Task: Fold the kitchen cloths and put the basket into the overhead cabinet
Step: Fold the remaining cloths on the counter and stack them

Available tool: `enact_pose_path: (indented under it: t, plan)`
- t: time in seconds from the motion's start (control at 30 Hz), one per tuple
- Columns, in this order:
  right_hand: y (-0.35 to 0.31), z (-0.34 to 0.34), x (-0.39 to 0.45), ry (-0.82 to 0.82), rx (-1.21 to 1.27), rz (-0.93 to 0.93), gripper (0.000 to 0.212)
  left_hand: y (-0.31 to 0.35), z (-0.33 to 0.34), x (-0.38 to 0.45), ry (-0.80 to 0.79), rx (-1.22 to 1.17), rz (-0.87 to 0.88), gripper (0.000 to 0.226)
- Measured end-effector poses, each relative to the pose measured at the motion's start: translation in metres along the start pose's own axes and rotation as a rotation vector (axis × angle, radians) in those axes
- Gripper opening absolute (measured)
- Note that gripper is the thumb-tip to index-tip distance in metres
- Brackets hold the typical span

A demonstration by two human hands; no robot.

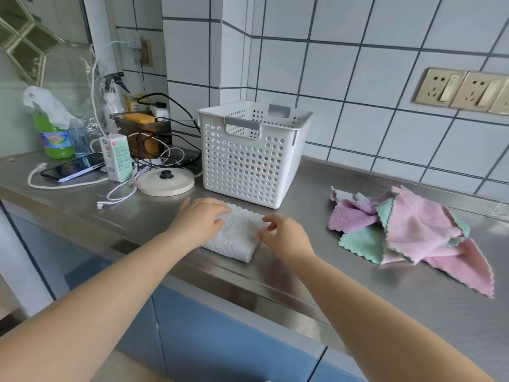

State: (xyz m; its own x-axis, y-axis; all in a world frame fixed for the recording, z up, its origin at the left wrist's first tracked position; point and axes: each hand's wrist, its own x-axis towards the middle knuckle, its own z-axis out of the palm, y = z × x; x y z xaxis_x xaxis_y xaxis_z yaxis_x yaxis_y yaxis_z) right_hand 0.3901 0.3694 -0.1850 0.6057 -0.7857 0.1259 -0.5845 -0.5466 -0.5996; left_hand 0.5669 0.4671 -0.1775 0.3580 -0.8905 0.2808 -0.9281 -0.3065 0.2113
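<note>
White folded cloth under flat left hand, right hand perhaps pinching its edge, basket behind.

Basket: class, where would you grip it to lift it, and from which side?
Grip the basket by the grey-trimmed handle cut-outs in its two short walls, one hand on each, from above; its open top and upright pose leave both handles free.

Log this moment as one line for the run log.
left hand flat on folded white cloth | right hand at its edge | basket behind | pink and green cloths unfolded
</note>
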Motion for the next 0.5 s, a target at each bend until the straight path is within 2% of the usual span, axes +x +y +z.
enact_pose_path:
  t: [0.1, 0.23, 0.4, 0.5]
  plan:
    - [0.021, -0.026, -0.009, 0.1, 0.007, -0.004, 0.036, 0.051, 0.002, 0.012, 0.054, -0.173, 0.137, 0.031]
    - [0.059, -0.067, -0.024, 0.177, -0.031, 0.038, 0.031, 0.118, 0.016, 0.026, -0.01, -0.34, 0.249, 0.026]
    - [0.133, -0.133, -0.051, 0.296, -0.2, 0.184, 0.033, 0.204, 0.047, 0.045, -0.086, -0.367, 0.338, 0.027]
    - [0.158, -0.152, -0.062, 0.295, -0.306, 0.255, 0.04, 0.24, 0.063, 0.05, -0.147, -0.362, 0.385, 0.032]
